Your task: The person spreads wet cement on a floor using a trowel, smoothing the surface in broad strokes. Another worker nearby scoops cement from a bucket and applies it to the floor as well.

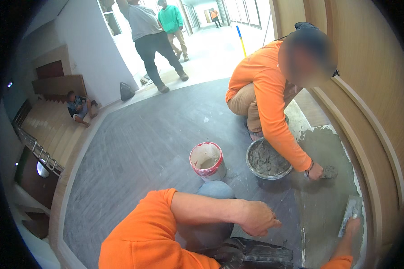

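My right hand grips a flat finishing trowel by its handle. Its blade rests at the right side of a wet grey mortar strip, near the wooden wall. My left hand hangs over the dark floor left of that strip, index finger extended, the others loosely bent, holding nothing. Across from me, a crouching co-worker in an orange top presses a small trowel onto the mortar. Beside the co-worker stands a round black tub of grey mortar.
A white bucket with a red rim stands beyond my knee. Wooden wall panels bound the right side. Two people stand at the back; another sits by the steps at left. A black bag leans against the white wall.
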Tool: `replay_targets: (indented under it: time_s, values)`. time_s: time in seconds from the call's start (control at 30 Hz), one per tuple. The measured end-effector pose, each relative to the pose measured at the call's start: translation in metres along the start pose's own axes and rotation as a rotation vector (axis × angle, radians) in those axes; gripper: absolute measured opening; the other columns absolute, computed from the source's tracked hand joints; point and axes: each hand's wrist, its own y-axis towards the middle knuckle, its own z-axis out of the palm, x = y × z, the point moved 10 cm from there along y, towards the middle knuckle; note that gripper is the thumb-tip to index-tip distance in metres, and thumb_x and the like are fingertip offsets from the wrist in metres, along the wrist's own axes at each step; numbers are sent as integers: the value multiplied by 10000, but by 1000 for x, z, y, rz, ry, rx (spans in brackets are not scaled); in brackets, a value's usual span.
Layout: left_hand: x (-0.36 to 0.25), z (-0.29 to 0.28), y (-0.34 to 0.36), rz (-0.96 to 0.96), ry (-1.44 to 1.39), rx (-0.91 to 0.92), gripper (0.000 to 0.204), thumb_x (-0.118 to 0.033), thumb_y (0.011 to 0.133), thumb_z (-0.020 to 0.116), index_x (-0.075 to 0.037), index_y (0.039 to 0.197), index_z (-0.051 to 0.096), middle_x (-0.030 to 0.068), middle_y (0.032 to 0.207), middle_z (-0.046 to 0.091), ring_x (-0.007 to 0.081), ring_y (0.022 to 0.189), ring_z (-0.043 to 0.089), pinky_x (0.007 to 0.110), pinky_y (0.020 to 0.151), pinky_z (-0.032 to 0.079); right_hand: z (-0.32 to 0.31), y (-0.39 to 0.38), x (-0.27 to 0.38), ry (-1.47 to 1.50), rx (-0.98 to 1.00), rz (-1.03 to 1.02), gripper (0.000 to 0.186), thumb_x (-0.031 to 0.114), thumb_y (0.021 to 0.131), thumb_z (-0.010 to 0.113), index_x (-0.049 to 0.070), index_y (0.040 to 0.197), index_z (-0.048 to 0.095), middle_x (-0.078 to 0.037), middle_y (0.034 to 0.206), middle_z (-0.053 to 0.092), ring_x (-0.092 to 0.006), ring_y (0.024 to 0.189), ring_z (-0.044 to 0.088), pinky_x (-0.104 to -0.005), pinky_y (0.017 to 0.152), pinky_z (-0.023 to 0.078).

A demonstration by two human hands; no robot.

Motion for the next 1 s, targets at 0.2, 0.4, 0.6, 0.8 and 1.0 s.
replay_targets:
  time_s: [0.2, 0.4, 0.6, 0.8, 1.0]
  values:
    - [10, -35, -4, -132, -48, 149, 625, -277, 952, 681, -5, 1488, 510, 249, 1254, 678, 430, 1178, 653, 500, 1050, 507, 43, 10, -54, 291, -45, 189, 492, 301, 1023, 662, 92, 1462, 589, -184, 1341, 693, -341, 1207, 678, -501, 1019, 520]
    - [22, -74, -26, -154, -63, -54, 625, -231, 918, 740, -37, 1478, 542, 224, 1365, 652, 398, 1257, 625, 479, 1068, 492, 33, 2, -22, 24, 66, 170, 667, 497, 966, 641, 104, 1497, 547, -217, 1415, 650, -408, 1316, 614, -528, 1103, 473]
    - [4, -70, -4, -133, -99, 57, 644, -175, 897, 743, -47, 1494, 535, 207, 1366, 655, 394, 1277, 617, 471, 1077, 490, 15, -19, -52, 32, 118, 122, 558, 458, 953, 635, 52, 1336, 623, -259, 1274, 704, -437, 1211, 666, -526, 1017, 521]
    - [22, -76, -18, -181, -33, -21, 574, -140, 914, 710, -16, 1454, 557, 199, 1271, 680, 378, 1225, 642, 462, 1039, 513, 35, -32, -15, 200, 118, 162, 524, 455, 902, 656, 34, 1212, 695, -258, 1197, 731, -429, 1164, 688, -515, 989, 531]
    - [27, -79, -18, -196, -27, -6, 579, -147, 910, 711, -19, 1452, 555, 194, 1276, 678, 377, 1229, 640, 467, 1044, 512, 63, -34, -7, 186, 51, 237, 535, 453, 896, 658, 39, 1232, 701, -260, 1186, 735, -431, 1128, 700, -512, 979, 536]
